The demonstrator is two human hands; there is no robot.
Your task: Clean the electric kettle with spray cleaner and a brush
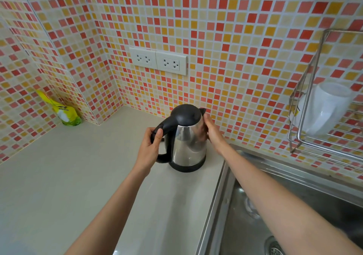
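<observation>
A stainless steel electric kettle (188,144) with a black lid, handle and base stands upright on the pale countertop (59,176), near the back wall. My left hand (150,148) grips its black handle, thumb on top. My right hand (213,132) lies against the kettle's right side below the spout, fingers laid on the steel. No spray bottle or brush is in view.
A steel sink (275,205) with its drain lies to the right of the counter. A yellow-green refill pouch (62,111) leans in the left corner. Two wall sockets (158,60) sit above the kettle. A wire rack (324,133) on the right wall holds white cups.
</observation>
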